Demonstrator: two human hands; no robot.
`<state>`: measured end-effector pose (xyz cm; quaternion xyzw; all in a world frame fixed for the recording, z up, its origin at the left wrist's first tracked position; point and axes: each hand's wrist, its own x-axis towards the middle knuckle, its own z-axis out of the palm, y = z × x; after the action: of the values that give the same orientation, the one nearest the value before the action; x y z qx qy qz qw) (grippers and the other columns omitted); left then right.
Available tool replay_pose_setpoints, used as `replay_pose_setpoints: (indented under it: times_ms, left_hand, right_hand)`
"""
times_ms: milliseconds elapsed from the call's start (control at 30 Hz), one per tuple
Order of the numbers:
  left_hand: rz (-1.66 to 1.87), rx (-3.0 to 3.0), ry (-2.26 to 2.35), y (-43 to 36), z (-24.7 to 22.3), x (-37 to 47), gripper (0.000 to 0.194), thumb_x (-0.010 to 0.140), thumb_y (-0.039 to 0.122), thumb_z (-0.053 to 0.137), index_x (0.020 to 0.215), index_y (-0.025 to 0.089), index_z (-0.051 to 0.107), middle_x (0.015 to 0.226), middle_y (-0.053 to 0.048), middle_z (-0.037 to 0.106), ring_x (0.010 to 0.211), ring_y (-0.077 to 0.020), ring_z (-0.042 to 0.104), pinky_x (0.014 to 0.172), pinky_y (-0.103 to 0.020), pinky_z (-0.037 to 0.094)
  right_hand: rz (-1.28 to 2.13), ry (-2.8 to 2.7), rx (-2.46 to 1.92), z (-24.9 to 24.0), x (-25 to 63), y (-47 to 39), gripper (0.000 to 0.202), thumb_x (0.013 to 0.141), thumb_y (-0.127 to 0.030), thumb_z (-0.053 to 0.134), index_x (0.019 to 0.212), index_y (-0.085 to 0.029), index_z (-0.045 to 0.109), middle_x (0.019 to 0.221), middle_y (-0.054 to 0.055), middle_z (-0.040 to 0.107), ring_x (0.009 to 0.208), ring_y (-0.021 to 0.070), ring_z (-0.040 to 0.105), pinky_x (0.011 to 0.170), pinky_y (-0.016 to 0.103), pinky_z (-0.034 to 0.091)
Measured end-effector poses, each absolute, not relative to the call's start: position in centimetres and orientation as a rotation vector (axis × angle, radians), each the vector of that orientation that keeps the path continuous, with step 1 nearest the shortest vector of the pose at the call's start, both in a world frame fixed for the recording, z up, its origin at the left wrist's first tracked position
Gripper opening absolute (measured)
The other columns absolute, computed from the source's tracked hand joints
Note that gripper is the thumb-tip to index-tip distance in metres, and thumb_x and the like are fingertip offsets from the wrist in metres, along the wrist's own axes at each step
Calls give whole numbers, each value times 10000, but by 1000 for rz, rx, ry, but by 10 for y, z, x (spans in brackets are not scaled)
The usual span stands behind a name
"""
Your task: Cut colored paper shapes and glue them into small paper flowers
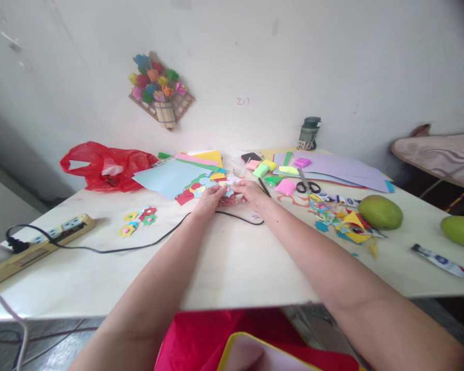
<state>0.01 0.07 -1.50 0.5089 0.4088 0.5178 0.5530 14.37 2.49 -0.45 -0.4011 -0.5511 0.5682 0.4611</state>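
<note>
My left hand and my right hand meet over the middle of the table, fingers pinched together around a small pale paper piece. Its exact shape is too small to make out. Just behind my left hand lie cut paper shapes in red, yellow, green and blue, beside a light blue sheet. Finished-looking paper flowers with coloured centres rest to the left. Packs of soft clay in pink, green and yellow are right of my right hand, near black-handled scissors.
A black cable runs from the power strip across to my hands. Red bag back left; green bottle at the wall. Paper scraps, green mangoes and a glue tube lie on the right.
</note>
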Motion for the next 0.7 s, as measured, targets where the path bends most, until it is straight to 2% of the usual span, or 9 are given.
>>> replay_pose_setpoints:
  times_ms: [133,267,500,700]
  left_hand:
    - [1219,1196,970,-2,-12,2,404,718,525,587,798,130,556,635,-48,646,587,-168,642,631,-313,524]
    - [1238,1240,999,-2,-13,3,381,663,465,672,767,119,553,649,-58,655,576,-155,635,634,-305,524]
    - [1238,1237,1014,-3,-13,3,363,664,449,677,746,118,552,641,-56,654,559,-150,628,629,-303,524]
    - [1226,1207,1026,-5,-10,5,407,716,528,586,770,125,556,631,-63,645,564,-169,635,608,-307,520]
  right_hand:
    - [1368,-1346,-991,-4,143,26,218,537,-309,702,586,-163,548,519,-13,524,530,101,459,424,210,243]
    - [1373,-1363,-982,-4,144,25,176,549,-285,675,581,-163,552,523,-12,520,535,103,458,425,211,244]
    - [1397,-1358,-982,-4,144,25,139,562,-263,646,578,-162,551,536,-6,526,562,107,467,426,207,238]
    - [1344,-1388,-1011,-3,144,25,158,550,-283,663,574,-164,562,542,-6,533,589,116,479,457,224,265]
